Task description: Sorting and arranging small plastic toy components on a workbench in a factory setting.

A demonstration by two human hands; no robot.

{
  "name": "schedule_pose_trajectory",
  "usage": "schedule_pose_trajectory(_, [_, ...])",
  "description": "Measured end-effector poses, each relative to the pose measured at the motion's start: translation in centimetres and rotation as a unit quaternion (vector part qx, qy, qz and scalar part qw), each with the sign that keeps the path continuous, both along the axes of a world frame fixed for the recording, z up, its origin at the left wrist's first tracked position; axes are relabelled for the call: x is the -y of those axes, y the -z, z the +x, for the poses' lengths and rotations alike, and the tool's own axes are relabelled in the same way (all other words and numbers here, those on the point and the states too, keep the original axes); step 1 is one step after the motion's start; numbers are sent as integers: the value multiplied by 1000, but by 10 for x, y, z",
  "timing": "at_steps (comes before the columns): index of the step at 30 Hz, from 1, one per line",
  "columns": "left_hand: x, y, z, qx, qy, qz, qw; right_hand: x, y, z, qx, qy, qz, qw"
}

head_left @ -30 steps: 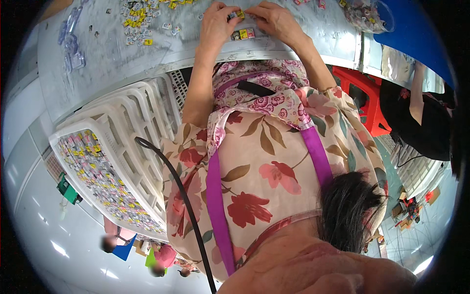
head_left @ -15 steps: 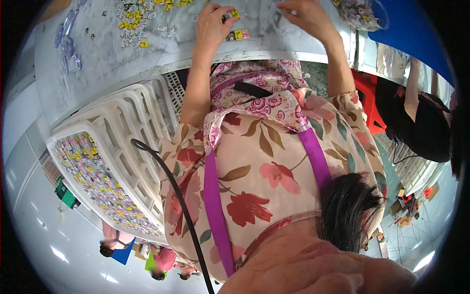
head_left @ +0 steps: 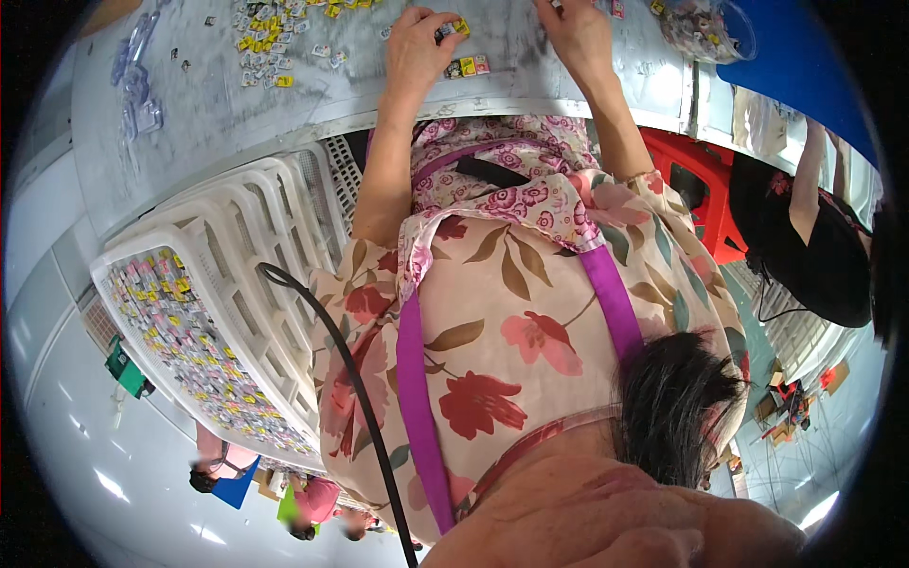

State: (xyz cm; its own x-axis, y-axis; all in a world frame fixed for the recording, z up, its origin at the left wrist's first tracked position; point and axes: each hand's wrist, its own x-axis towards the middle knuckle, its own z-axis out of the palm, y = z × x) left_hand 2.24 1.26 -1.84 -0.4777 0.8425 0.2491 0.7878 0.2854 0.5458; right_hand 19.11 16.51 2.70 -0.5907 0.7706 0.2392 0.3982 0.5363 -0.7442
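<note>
Over the grey worktable [head_left: 312, 95], my left hand [head_left: 414, 49] is closed in a pinch on a small yellow-and-dark printed plastic piece [head_left: 458, 28]. Just below it on the table, a short row of similar small pieces [head_left: 464, 67], dark, yellow and pink, lies side by side. My right hand [head_left: 579, 40] is to the right, palm down, at the picture's top edge. Its fingers are bent together there and partly cut off; what they hold, if anything, is too small to name. Several loose small white and yellow pieces [head_left: 268, 43] are spread to the left of my left hand.
A clear round tub [head_left: 721, 47] of small pieces stands at the right. Translucent plastic parts [head_left: 138, 99] lie at the far left. White crates [head_left: 204, 237], one filled with small pieces, stand below the table's left side. A red stool [head_left: 724, 222] and a co-worker in black [head_left: 805, 251] are at the right.
My right hand has moved left and up, toward the picture's top edge. My left hand keeps its pinch on the small piece, nearly in place.
</note>
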Motion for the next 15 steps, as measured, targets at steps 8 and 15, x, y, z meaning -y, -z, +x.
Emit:
schedule_pose_trajectory(8, [-12, 5, 1, -18, 26, 1, 1000, 15, 31, -16, -22, -89, 75, 993])
schedule_pose_trajectory(15, [-9, -8, 2, 59, 29, -12, 998, 3, 16, -14, 134, -198, -12, 971])
